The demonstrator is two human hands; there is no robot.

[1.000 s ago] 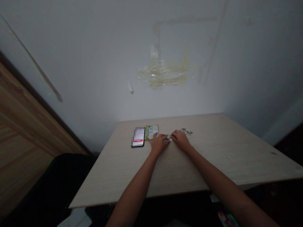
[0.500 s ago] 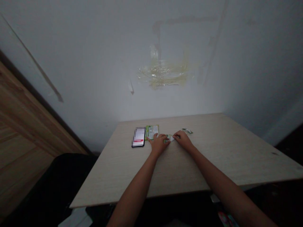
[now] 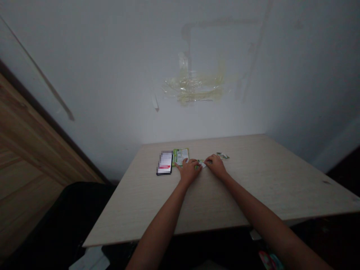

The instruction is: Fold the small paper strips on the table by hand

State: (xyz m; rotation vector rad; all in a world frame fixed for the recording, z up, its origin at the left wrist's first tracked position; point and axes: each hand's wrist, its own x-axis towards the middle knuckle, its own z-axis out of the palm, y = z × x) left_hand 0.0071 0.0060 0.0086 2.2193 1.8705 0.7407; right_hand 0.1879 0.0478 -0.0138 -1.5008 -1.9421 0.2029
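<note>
My left hand [image 3: 189, 172] rests palm down on the table, outer fingers spread over the lower edge of a flat green printed packet [image 3: 182, 153]. Its thumb and forefinger hold a small green-and-white piece [image 3: 203, 164] against the tabletop. From the right, my right hand [image 3: 216, 165] pinches the white end of that same piece between thumb and forefinger. What the piece is cannot be made out, and much of it lies under my fingers.
A phone [image 3: 165, 163] with a lit screen lies left of the packet. Behind my right hand is a small crumpled scrap [image 3: 223, 155]. The pale wooden table [image 3: 213, 202] meets a wall [image 3: 118, 93] bearing old clear tape [image 3: 197, 88].
My right hand has shifted slightly left, closer to my left hand, still pinching the piece. The left hand, packet and phone stay in place.
</note>
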